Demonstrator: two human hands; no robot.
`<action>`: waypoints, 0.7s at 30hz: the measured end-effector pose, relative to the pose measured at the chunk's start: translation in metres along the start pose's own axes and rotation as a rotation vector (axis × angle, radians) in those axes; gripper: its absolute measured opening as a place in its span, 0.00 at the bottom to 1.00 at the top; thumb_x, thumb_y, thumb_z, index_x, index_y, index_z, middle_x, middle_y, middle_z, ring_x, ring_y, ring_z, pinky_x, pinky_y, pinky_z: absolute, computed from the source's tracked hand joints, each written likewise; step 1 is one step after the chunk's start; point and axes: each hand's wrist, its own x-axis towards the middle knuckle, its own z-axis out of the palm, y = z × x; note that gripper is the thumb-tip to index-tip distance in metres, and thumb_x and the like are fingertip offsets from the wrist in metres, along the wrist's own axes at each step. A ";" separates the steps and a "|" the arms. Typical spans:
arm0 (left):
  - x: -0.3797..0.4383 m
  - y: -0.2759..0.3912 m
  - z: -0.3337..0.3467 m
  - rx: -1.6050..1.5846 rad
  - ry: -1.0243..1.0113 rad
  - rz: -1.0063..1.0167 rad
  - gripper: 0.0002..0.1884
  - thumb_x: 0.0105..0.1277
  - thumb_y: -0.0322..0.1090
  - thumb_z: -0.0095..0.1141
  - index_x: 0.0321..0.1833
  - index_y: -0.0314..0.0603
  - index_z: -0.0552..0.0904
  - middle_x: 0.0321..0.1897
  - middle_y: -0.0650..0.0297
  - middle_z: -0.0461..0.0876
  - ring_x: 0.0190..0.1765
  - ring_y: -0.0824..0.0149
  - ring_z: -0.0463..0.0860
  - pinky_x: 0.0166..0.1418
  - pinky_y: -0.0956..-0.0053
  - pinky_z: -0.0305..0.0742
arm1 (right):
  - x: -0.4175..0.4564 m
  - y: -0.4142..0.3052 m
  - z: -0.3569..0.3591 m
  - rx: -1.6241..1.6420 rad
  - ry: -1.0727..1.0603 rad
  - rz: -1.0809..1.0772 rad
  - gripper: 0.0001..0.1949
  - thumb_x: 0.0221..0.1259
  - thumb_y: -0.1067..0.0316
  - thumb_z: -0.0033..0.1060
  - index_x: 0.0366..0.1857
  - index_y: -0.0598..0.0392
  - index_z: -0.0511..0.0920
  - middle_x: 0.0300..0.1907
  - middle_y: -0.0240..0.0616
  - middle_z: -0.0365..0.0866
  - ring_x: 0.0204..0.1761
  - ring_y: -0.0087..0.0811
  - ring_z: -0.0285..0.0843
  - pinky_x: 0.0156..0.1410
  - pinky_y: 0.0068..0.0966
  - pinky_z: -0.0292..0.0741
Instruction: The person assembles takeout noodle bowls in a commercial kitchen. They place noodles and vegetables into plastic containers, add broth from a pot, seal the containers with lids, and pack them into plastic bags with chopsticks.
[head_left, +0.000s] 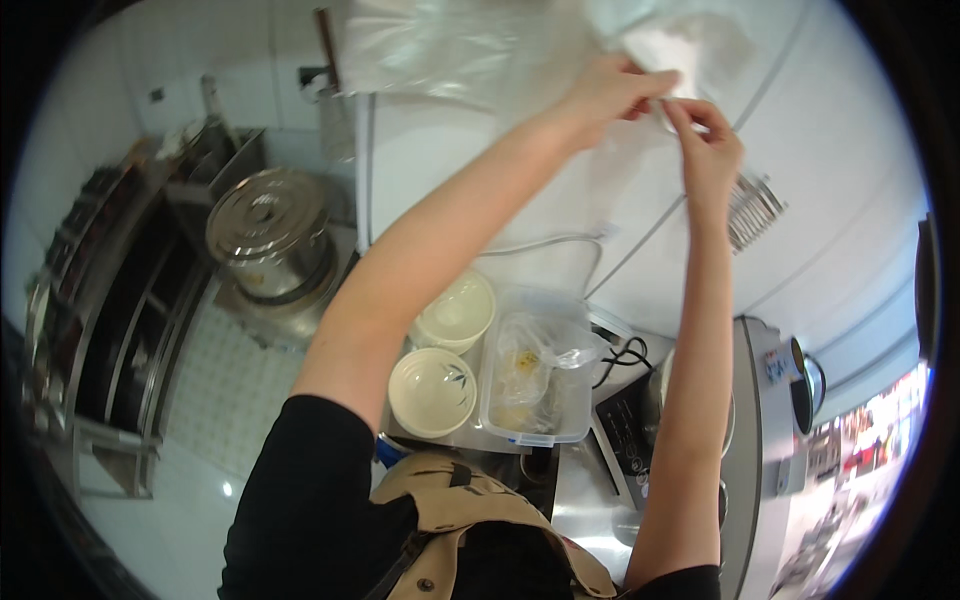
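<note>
Both arms are raised in front of me toward the white wall. My left hand pinches the lower part of a thin white plastic bag high on the wall. Close beside it, my right hand has thumb and fingertips pinched on the same white plastic. To the left of the hands hangs a sheaf of translucent plastic bags. How the white bag is fixed at the top is blurred and cannot be made out.
Below stand cream bowls and a clear plastic bin holding bagged food. An induction cooker lies right, its pot partly behind my forearm. A metal wire rack hangs on the wall. Far left is a lidded stockpot.
</note>
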 end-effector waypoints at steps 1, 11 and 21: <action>-0.001 0.004 -0.002 0.033 0.007 -0.006 0.23 0.59 0.50 0.71 0.41 0.36 0.78 0.33 0.65 0.79 0.36 0.72 0.77 0.43 0.75 0.74 | 0.000 0.000 0.001 0.060 -0.016 0.043 0.09 0.58 0.63 0.72 0.33 0.57 0.85 0.30 0.27 0.83 0.33 0.18 0.72 0.38 0.18 0.69; 0.010 0.009 0.003 0.210 0.104 0.002 0.16 0.57 0.40 0.67 0.40 0.34 0.82 0.34 0.63 0.83 0.37 0.71 0.80 0.43 0.75 0.75 | 0.011 -0.001 -0.004 0.011 -0.066 -0.037 0.13 0.59 0.68 0.66 0.47 0.56 0.83 0.32 0.26 0.79 0.34 0.20 0.70 0.40 0.20 0.70; 0.007 0.002 -0.004 0.372 0.094 0.083 0.14 0.59 0.40 0.65 0.41 0.35 0.85 0.33 0.65 0.84 0.38 0.73 0.80 0.42 0.75 0.74 | 0.015 -0.004 -0.001 -0.018 0.126 0.098 0.12 0.58 0.61 0.71 0.34 0.60 0.85 0.26 0.27 0.77 0.31 0.20 0.68 0.38 0.22 0.69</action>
